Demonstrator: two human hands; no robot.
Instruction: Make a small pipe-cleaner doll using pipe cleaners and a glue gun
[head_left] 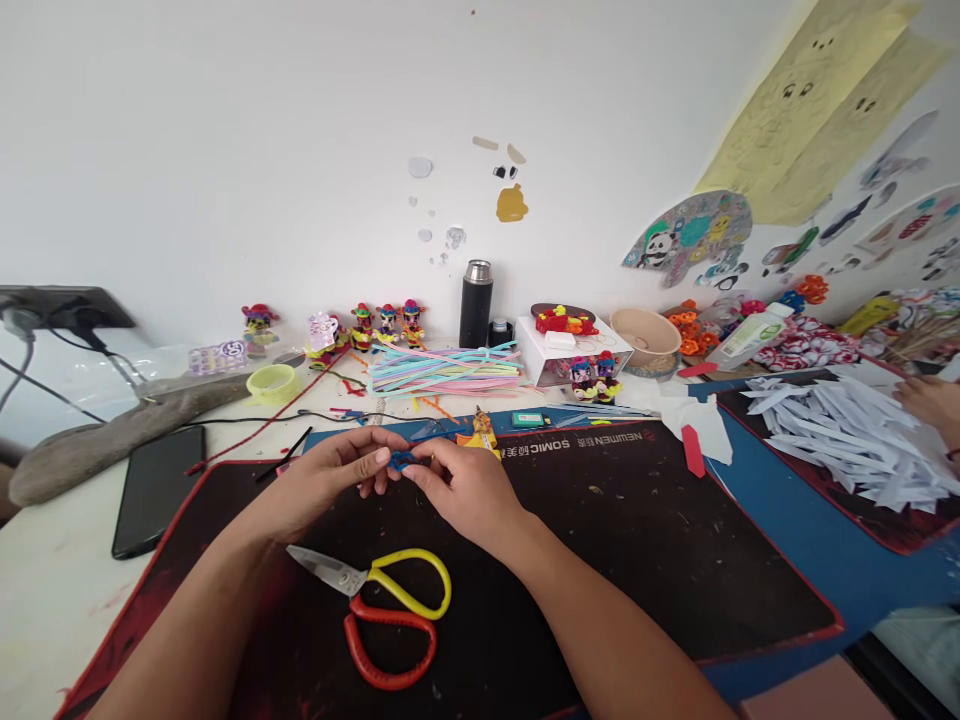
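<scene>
Between my two hands, above the black mat, is a small coil of blue pipe cleaner [401, 460]. My left hand [349, 462] pinches its left side with thumb and fingers. From the other side, the thumb and forefinger of my right hand [457, 478] grip it too. Part of the coil is hidden behind my fingers. Below my hands lie scissors [364, 577] with one yellow and one red handle, their blades pointing left. Just past my right hand stands a small yellow figure [480, 432], partly covered by that hand.
A pastel pipe cleaner bundle [446, 370] lies behind the mat [622, 540], near a black thermos [475, 305] and a white box [574, 345]. At left are a phone [159, 490] and a yellow tape roll [273, 384]. Another person's hand [930, 400] is beside paper strips [862, 435].
</scene>
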